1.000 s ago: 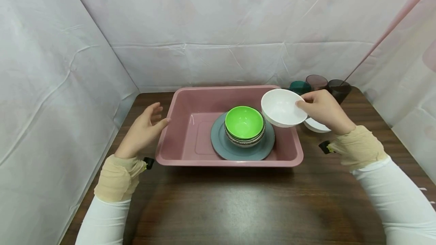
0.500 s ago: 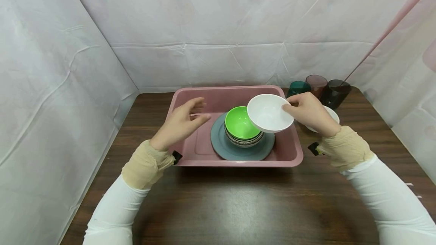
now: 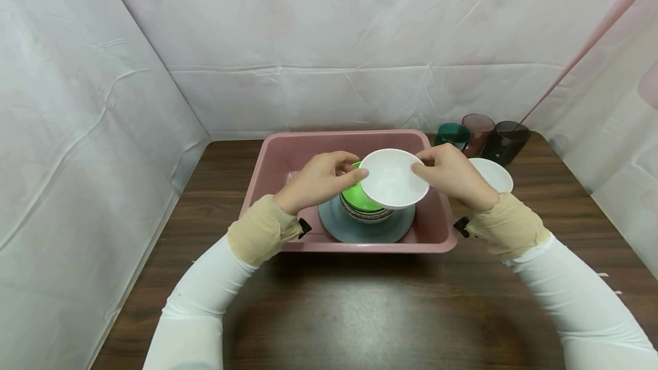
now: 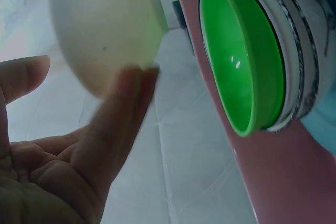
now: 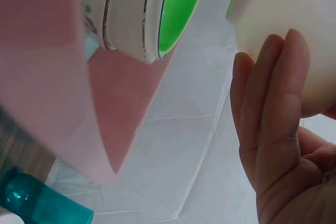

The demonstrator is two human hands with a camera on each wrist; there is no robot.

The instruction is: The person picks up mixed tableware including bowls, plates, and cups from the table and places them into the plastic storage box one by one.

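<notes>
White wrinkled sheets closed off three sides of a dark wooden table (image 3: pixel 360 313), and on it sat a pink tub (image 3: pixel 267 187), our landmark for everything. Inside the tub lay a grey plate (image 3: pixel 334 224), and on that plate stood a stack of bowls topped by a green bowl (image 3: pixel 357 198). Right above the stack, over the middle of the tub, hung a white bowl (image 3: pixel 393 179), held between both hands and slightly tilted. The left hand (image 3: pixel 316 179) met its left edge with fingers fairly straight, fingertips against the outer wall, thumb spread apart in the left wrist view. The right hand (image 3: pixel 449 173) had the right edge, fingers laid along the outside of the bowl, thumb at the rim. Just outside the tub's right wall, on the table, sat a second white bowl (image 3: pixel 493 173). Beyond the tub's far right corner stood three cups close together: a teal cup (image 3: pixel 452 133), a reddish cup (image 3: pixel 478 127) and a dark cup (image 3: pixel 506 139)
</notes>
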